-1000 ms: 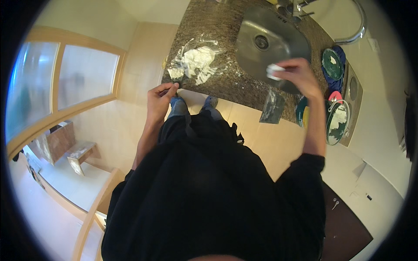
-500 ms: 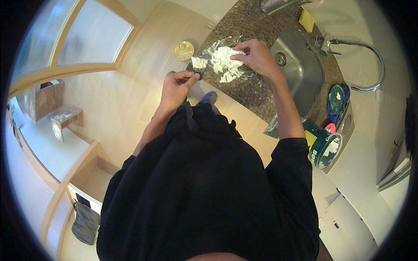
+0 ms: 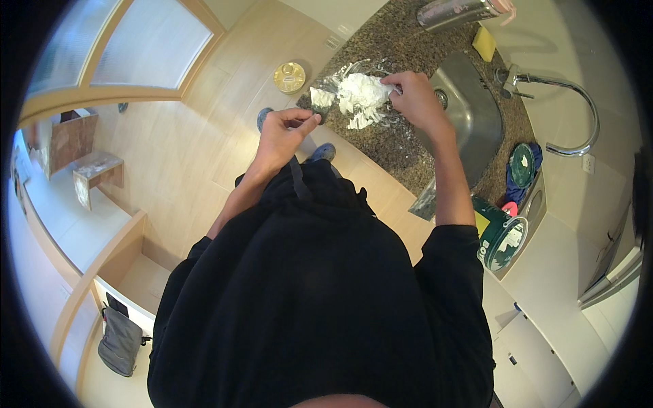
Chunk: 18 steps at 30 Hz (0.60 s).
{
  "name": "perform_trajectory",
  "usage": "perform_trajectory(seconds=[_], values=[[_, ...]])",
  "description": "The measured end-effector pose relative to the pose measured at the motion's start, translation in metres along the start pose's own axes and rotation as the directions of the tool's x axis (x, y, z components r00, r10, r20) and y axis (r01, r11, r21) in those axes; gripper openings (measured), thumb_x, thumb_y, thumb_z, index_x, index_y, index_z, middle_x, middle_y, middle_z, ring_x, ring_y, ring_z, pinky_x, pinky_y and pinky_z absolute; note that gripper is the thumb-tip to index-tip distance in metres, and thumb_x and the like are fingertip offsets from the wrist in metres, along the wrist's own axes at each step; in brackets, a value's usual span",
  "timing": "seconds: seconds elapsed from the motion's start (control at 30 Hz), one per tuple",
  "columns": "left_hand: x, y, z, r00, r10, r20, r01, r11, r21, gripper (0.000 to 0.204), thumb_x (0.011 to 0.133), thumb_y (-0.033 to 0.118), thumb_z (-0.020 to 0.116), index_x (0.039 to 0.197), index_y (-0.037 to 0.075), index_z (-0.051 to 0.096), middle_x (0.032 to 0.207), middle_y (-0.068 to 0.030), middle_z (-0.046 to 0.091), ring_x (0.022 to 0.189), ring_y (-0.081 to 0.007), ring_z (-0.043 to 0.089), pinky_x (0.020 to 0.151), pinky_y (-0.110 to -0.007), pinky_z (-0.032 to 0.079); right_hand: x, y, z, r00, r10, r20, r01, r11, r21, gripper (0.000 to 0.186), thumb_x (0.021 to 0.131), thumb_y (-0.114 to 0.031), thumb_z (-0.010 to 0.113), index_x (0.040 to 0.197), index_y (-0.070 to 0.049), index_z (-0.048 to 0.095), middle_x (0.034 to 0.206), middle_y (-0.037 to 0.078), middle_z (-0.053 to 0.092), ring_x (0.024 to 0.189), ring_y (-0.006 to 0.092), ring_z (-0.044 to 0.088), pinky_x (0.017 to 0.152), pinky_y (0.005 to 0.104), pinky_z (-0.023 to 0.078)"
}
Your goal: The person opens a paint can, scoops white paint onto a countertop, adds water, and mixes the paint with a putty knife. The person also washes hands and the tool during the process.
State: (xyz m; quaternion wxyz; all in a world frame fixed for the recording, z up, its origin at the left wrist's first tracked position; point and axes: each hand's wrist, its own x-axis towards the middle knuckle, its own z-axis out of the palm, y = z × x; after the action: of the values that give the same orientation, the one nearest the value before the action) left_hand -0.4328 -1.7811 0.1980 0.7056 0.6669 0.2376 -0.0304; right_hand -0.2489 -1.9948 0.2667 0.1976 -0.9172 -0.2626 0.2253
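Between thumb and fingers my left hand point(image 3: 287, 132) pinches a small dark putty knife point(image 3: 320, 110), its flat end coated with white paste. Just to the right of it, a heap of white putty point(image 3: 360, 94) is spread on the speckled brown countertop point(image 3: 388, 153), with smears around it. My right hand point(image 3: 416, 98) is at the right edge of the heap, fingers closed together and touching or nearly touching the putty. Whatever those fingers hold, if anything, is hidden behind them.
Right of the heap lies a steel sink point(image 3: 486, 112) with a curved tap point(image 3: 585, 102). A green bucket point(image 3: 491, 241), a green lid point(image 3: 522, 165), a yellow sponge point(image 3: 484, 44) and a steel bottle point(image 3: 456, 12) stand around it. A yellowish round container point(image 3: 289, 78) is beyond the counter's left edge.
The view has shifted slightly. My right hand has moved a little rightward along the putty heap, its fingers drawn closer together. My left hand still grips the putty knife beside the heap.
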Motion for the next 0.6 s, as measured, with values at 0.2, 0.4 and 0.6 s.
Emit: perform_trajectory(seconds=[0.2, 0.4, 0.6], values=[[-0.002, 0.001, 0.002, 1.000, 0.015, 0.010, -0.015, 1.000, 0.015, 0.024, 0.089, 0.019, 0.075, 0.097, -0.004, 0.075, 0.073, -0.0020, 0.066, 0.067, -0.0074, 0.055, 0.061, -0.026, 0.043, -0.003, -0.006, 0.008, 0.979, -0.163, -0.123, 0.161, 0.987, -0.032, 0.029, 0.081, -0.002, 0.064, 0.109, 0.000, 0.072, 0.097, 0.024, 0.071, 0.085, 0.0376, 0.067, 0.085, 0.0393, 0.052], [-0.005, 0.006, 0.004, 1.000, -0.011, 0.026, 0.010, 1.000, 0.014, 0.024, 0.089, 0.020, 0.075, 0.097, -0.003, 0.075, 0.075, -0.0021, 0.067, 0.069, -0.0079, 0.055, 0.061, -0.026, 0.043, -0.005, -0.002, 0.015, 0.993, -0.079, -0.091, 0.075, 0.996, -0.051, 0.027, 0.081, -0.004, 0.067, 0.107, 0.002, 0.072, 0.102, 0.022, 0.070, 0.095, 0.0376, 0.067, 0.089, 0.0408, 0.051], [-0.003, 0.007, 0.012, 0.999, -0.021, 0.033, 0.020, 0.999, 0.040, 0.024, 0.089, 0.020, 0.075, 0.098, -0.002, 0.075, 0.075, -0.0018, 0.067, 0.068, -0.0079, 0.055, 0.061, -0.025, 0.043, -0.015, -0.010, 0.012, 0.964, -0.196, -0.178, 0.191, 0.981, -0.045, 0.033, 0.081, -0.003, 0.068, 0.113, 0.000, 0.070, 0.112, 0.020, 0.067, 0.100, 0.0374, 0.066, 0.089, 0.0416, 0.052]])
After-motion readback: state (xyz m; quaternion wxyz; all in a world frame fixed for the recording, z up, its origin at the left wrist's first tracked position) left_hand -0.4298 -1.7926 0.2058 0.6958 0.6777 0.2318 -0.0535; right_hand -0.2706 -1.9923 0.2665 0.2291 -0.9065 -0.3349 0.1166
